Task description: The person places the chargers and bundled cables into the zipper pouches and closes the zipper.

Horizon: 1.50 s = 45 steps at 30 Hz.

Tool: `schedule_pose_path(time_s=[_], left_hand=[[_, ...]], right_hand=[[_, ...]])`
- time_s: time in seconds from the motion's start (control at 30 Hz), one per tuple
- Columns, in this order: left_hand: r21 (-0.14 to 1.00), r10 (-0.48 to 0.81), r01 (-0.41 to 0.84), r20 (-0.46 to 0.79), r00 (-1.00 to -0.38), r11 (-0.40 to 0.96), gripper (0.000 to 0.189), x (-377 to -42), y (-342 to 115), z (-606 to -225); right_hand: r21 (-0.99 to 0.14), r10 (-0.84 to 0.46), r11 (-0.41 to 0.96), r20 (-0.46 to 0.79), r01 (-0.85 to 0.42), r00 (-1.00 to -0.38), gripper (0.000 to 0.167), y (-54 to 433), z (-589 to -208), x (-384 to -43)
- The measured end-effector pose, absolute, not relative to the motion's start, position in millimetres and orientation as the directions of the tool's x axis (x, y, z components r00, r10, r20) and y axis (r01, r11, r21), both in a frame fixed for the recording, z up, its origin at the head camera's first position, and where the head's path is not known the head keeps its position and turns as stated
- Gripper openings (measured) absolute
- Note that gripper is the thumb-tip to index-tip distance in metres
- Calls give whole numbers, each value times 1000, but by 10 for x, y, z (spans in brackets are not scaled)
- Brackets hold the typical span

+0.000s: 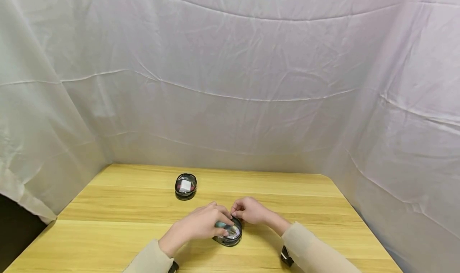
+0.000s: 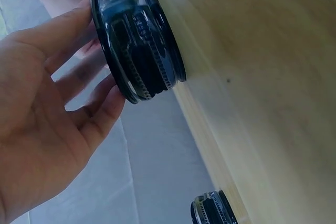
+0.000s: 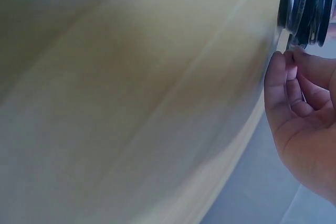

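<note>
A small oval zippered pouch (image 1: 230, 242), with a clear top and black trim, stands on the table near the front. Lying over it from the left, my left hand (image 1: 204, 223) presses its fingers on the clear top. In the left wrist view, the fingertips and thumb meet the upper black rim of the pouch (image 2: 139, 51), and its zipper teeth run along the side. At the pouch's far right end, my right hand (image 1: 253, 210) pinches the zipper pull between thumb and forefinger. The fingertips mostly hide the pull.
A second clear pouch (image 1: 185, 186) with black trim, holding something white and something red, stands farther back on the left. The wooden table (image 1: 136, 209) has pale cloth (image 1: 233, 85) hanging behind it and on both sides.
</note>
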<state>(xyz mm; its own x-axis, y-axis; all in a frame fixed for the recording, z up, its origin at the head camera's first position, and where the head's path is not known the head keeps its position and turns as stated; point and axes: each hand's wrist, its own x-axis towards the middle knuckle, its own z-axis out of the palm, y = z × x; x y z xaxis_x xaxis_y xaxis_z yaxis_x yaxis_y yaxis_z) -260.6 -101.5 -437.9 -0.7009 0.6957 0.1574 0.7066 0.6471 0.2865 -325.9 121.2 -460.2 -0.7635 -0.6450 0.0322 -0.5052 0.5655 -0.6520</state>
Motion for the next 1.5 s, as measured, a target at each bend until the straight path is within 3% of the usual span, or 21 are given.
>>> schedule_pose_path(time_s=[0.2,0.73,1.5], left_hand=[[270,716,728,160,-679,630,27,-2620,-998,-4384],[291,671,675,131,-730,678,28,-2602,-980,-4392],[285,675,679,129,-727,677,27,-2578,-1001,-4392]], right_hand=[[-630,-657,567,42,-530,-753,16,1180,-4599,-3283],[-637,-665,556,45,-534,-745,12,1247,-4628,-3272],[-695,-641,550,4,-463,-767,11,1301,-4614,-3194]])
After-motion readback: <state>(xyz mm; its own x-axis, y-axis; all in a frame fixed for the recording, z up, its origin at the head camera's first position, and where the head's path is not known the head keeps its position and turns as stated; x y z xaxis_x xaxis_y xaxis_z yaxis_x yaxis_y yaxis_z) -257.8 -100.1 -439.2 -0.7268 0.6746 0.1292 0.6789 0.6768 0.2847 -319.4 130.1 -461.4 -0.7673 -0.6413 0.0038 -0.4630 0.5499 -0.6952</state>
